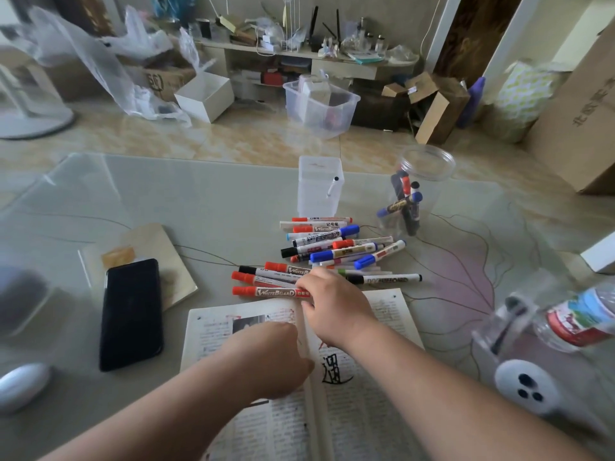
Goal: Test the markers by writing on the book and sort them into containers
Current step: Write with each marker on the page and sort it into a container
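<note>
Many markers [332, 247] lie piled on the desk [199, 201] just beyond the open book [366, 410]; right hand [332, 304] curls onto the nearest red-capped marker [266, 292]. Left hand [269, 357] rests on the left page, grip indeterminate. Round jar [446, 168] behind holds several.

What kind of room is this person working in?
Most likely a lived-in room of a home, doubling as storage. A glass-topped table stands over a tiled floor, cardboard boxes and plastic bags lie along the wall, and a low shelf is crowded with small odds and ends.
</note>
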A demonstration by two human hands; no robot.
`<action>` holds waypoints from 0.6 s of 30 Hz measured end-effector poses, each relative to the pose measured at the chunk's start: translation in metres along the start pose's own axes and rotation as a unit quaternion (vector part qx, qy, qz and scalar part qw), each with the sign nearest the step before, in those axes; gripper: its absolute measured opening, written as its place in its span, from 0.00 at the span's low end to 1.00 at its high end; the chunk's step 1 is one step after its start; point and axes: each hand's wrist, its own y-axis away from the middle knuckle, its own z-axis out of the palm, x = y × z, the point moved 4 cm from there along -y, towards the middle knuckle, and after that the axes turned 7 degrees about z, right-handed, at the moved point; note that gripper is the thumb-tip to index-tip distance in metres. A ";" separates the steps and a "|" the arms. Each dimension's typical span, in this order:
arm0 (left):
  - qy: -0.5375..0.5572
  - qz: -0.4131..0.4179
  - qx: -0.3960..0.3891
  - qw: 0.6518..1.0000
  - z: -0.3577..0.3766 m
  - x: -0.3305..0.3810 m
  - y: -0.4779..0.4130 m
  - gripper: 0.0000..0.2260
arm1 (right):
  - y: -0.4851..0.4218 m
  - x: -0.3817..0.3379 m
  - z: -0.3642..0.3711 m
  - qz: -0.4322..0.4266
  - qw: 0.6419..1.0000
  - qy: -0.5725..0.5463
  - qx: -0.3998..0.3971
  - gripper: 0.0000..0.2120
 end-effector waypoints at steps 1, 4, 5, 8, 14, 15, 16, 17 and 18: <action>0.002 0.001 0.002 1.000 0.000 0.000 0.000 0.12 | -0.002 -0.001 0.001 -0.003 1.000 0.002 0.000 0.12; 0.007 0.004 0.012 1.000 -0.001 0.001 0.000 0.13 | -0.005 -0.003 0.001 -0.006 1.000 0.018 0.008 0.07; 0.008 0.005 0.012 1.000 -0.001 0.002 0.000 0.12 | -0.006 -0.003 0.001 -0.005 1.000 0.021 0.011 0.06; 0.008 0.002 0.010 1.000 0.000 0.002 0.000 0.13 | -0.005 0.000 0.000 -0.004 1.000 0.002 0.023 0.04; 0.044 0.017 0.125 0.991 -0.020 0.007 0.005 0.14 | 0.033 0.024 -0.043 0.096 0.981 -0.169 0.012 0.03; 0.058 0.023 0.162 0.985 -0.026 0.007 0.006 0.13 | 0.042 0.031 -0.053 0.120 0.971 -0.206 0.014 0.03; 0.073 0.035 0.201 0.976 -0.030 0.007 0.007 0.11 | 0.052 0.037 -0.063 0.141 0.959 -0.247 0.017 0.03; 0.088 0.054 0.235 0.966 -0.033 0.008 0.007 0.10 | 0.062 0.042 -0.073 0.157 0.944 -0.290 0.019 0.03; 0.102 0.077 0.260 0.957 -0.035 0.010 0.009 0.10 | 0.072 0.046 -0.083 0.167 0.926 -0.337 0.018 0.03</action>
